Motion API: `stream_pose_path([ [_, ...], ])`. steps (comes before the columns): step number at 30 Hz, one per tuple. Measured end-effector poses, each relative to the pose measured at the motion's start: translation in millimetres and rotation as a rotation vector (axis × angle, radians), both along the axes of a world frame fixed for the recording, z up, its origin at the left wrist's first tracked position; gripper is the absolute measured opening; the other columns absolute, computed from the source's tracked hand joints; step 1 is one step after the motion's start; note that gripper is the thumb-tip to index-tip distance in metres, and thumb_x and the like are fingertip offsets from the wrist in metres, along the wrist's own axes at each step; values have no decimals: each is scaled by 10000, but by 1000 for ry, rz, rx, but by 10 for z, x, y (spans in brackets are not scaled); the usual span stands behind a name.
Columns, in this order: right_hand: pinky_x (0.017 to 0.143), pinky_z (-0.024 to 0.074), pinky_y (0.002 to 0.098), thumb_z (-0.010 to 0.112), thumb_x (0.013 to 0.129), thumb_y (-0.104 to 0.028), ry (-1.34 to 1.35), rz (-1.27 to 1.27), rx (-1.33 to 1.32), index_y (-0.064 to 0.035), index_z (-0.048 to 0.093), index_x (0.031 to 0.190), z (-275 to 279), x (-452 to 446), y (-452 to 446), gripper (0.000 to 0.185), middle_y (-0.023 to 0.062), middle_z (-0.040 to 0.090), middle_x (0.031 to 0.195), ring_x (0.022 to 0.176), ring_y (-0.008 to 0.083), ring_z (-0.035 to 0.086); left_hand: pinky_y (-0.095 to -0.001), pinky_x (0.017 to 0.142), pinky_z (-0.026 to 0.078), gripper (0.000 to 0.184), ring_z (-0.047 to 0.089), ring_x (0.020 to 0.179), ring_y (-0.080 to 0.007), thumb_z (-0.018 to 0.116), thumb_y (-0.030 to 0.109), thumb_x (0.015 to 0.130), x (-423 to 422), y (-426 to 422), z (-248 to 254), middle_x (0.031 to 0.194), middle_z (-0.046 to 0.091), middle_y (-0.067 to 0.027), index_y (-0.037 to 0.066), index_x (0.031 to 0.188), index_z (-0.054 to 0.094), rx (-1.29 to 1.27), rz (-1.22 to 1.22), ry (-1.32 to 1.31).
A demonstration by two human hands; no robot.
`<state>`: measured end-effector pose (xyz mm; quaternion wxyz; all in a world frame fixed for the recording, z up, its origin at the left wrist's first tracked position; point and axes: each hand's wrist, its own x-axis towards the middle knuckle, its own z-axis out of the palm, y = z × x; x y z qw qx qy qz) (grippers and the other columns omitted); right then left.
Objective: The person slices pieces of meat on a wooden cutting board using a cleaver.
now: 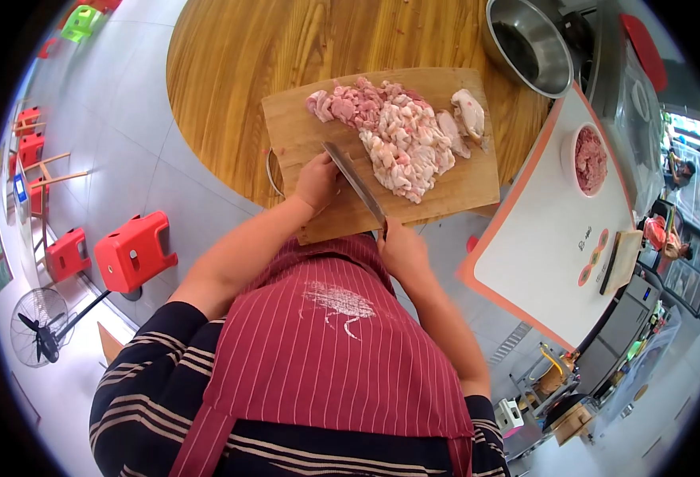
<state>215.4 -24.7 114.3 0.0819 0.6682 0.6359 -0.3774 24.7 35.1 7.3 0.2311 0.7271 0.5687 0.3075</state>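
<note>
My right hand (403, 248) is closed round the handle of a knife (356, 184), near the front edge of a wooden cutting board (306, 226). The blade slants up and to the left across the board. At its far end, my left hand (318, 184) has its fingers curled against the blade; some fingertips are hidden. Just right of the knife lies a heap of pale, fatty diced meat (410, 147). Pinker meat pieces (352, 105) adjoin it at the upper left. Larger pale chunks of meat (468, 116) rest near the board's right side.
The board lies on a round wooden table (231, 95). A steel bowl (529, 48) stands at the table's upper right. On a white table (541, 246) to the right sits a white bowl of ground meat (589, 161). Red stools (133, 253) and a fan (42, 326) stand left.
</note>
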Motion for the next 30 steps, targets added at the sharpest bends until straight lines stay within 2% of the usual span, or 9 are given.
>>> stream_pose_path([
  [3, 721, 465, 528, 474, 861, -198, 12, -2, -27, 2, 549, 918, -11, 5, 13, 222, 278, 625, 821, 797, 445, 608, -383, 709, 515, 218, 605, 804, -309, 648, 56, 724, 6, -50, -286, 898, 616, -118, 67, 942, 661, -20, -32, -35],
  [4, 713, 465, 529, 476, 871, -203, 17, 7, -21, -11, 550, 949, -46, 10, 35, 220, 270, 628, 821, 788, 446, 606, -389, 714, 514, 239, 603, 813, -323, 647, 58, 719, 36, -141, -786, 922, 620, -129, 57, 958, 656, -255, 62, -477],
  [6, 712, 463, 535, 477, 876, -201, 40, -6, -21, -24, 551, 981, -114, -23, 130, 219, 262, 631, 829, 785, 452, 602, -405, 737, 510, 275, 595, 842, -352, 623, 52, 726, -15, -89, -1048, 971, 623, -155, 38, 1000, 642, -513, 135, -831],
  [8, 732, 464, 538, 481, 860, -190, 90, -32, -46, -23, 555, 1001, -188, -63, 208, 231, 266, 631, 847, 806, 459, 600, -433, 786, 497, 316, 587, 885, -379, 551, 43, 770, -62, -117, -528, 1017, 617, -189, 29, 1079, 614, -209, -60, 12],
  [11, 767, 473, 525, 492, 830, -173, 86, 3, -61, -25, 565, 1056, -296, -153, 371, 280, 282, 629, 864, 843, 451, 605, -427, 781, 503, 314, 593, 895, -364, 578, 104, 785, -31, -88, -606, 1034, 609, -182, 42, 1091, 612, -235, 1, -171],
  [13, 777, 476, 518, 493, 825, -171, 85, 49, -30, -25, 568, 1063, -319, -199, 490, 289, 281, 631, 867, 849, 451, 605, -422, 770, 508, 313, 596, 891, -354, 598, 122, 780, -45, 13, -67, 1029, 610, -175, 46, 1083, 616, -183, -20, 47],
  [22, 738, 482, 514, 453, 849, -182, 217, 115, 126, -23, 607, 907, -663, -644, 1021, 229, 248, 637, 824, 785, 430, 615, -406, 683, 512, 179, 606, 847, -316, 619, 99, 754, -28, -28, -121, 912, 624, -122, 69, 927, 649, -172, 14, 86],
  [28, 769, 477, 499, 502, 827, -169, 269, 174, 29, -7, 608, 922, -420, -116, 819, 215, 253, 640, 857, 827, 427, 614, -381, 664, 501, 146, 590, 780, -298, 664, 84, 727, 1, 23, 55, 863, 612, -92, 64, 870, 645, -53, 57, -10],
  [30, 759, 473, 506, 540, 817, -164, 117, 148, 20, -10, 587, 971, -264, -25, 677, 223, 249, 641, 849, 821, 429, 610, -378, 667, 496, 147, 580, 761, -297, 675, 84, 718, 17, 35, 29, 856, 606, -86, 67, 861, 645, 1, 62, -8],
])
